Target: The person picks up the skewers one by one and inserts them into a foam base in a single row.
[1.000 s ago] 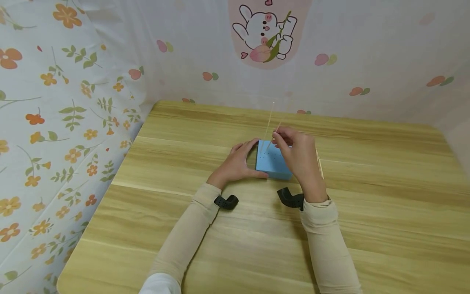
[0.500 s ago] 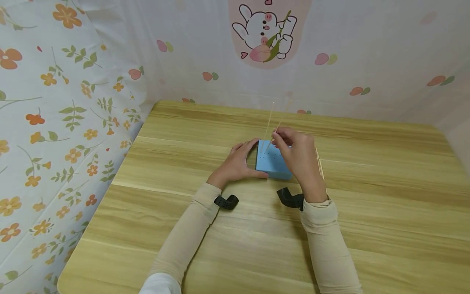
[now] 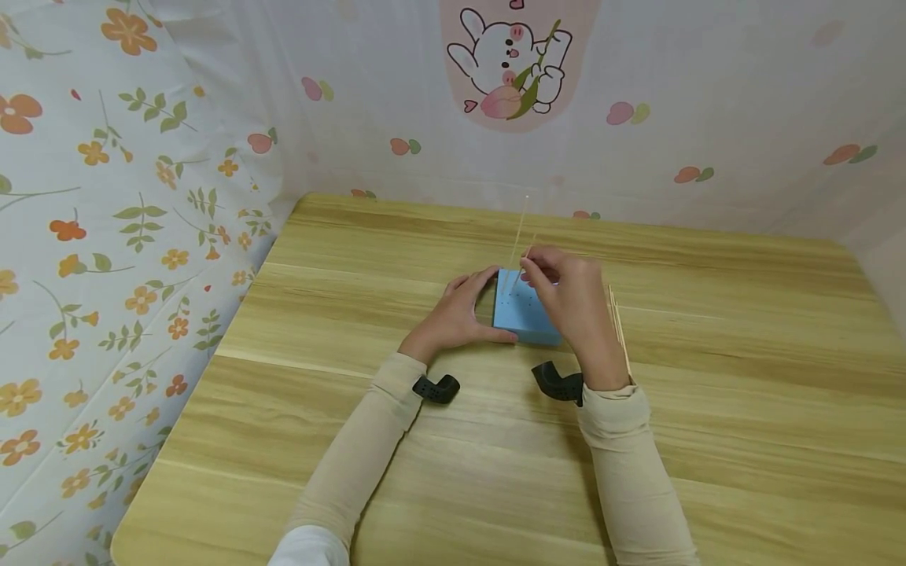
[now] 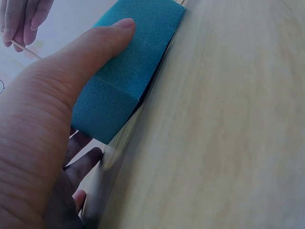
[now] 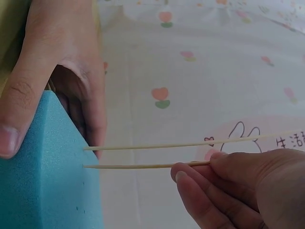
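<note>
You have two white cloths around the station: the back cloth (image 3: 382, 71) carries a rabbit print (image 3: 513, 59) and small pink-and-green motifs, and the side cloth (image 3: 106, 314), at your left, carries orange flowers and green leaves. The counter (image 3: 488, 472) is wood-grained, with rounded corners. Your forearms extend over it in beige sleeves (image 3: 630, 472).

Your left hand (image 3: 460, 314) grasps the left end of the block (image 3: 527, 320), thumb pressed along its near side and fingers round toward the far side. Your right hand (image 3: 580, 299) is over the right part of the block and covers some of it from the head view; thumb and fingertips pinch the held stick (image 5: 128, 167).

The block is blue, foam-like in texture, and lies flat on the counter between your hands. One black mount (image 3: 436, 389) sits at your left wrist, another (image 3: 559, 383) at your right.

On the counter to the right of your right hand lie several loose sticks (image 3: 618, 330), partly hidden by that hand and wrist; their count cannot be told. The standing stick (image 3: 520, 228) rises from the block near its far left corner. Just beside it, the held stick slants, its lower end meeting the block's top. Rows of small holes (image 5: 83, 183) mark that face.
</note>
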A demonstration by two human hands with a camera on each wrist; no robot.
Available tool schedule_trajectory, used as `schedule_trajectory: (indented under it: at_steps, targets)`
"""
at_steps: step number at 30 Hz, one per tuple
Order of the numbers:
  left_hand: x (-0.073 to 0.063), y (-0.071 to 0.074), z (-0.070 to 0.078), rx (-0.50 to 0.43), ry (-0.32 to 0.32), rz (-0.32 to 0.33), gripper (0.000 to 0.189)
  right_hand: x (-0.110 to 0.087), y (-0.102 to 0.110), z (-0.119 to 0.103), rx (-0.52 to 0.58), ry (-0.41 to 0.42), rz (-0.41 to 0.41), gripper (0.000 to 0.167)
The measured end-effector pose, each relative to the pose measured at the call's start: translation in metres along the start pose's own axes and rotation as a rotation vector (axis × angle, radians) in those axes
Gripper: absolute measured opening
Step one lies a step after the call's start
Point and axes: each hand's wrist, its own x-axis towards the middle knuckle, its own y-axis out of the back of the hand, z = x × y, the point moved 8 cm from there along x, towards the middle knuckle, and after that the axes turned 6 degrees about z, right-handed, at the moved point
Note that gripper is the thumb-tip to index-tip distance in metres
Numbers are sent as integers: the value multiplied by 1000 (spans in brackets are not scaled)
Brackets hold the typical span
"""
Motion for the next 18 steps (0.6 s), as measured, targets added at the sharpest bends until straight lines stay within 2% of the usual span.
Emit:
schedule_trajectory:
  at_steps: [7, 11, 18]
  targets:
    - [-2, 2, 3, -8, -2, -8, 120, 0, -4, -2, -56, 35, -18, 17]
    - [-1, 2, 3, -1, -8, -5, 119, -1, -4, 1, -87, 27, -13, 17]
    - [-1, 1, 3, -1, -11, -4, 119, 0, -6, 3, -79, 18, -3, 20]
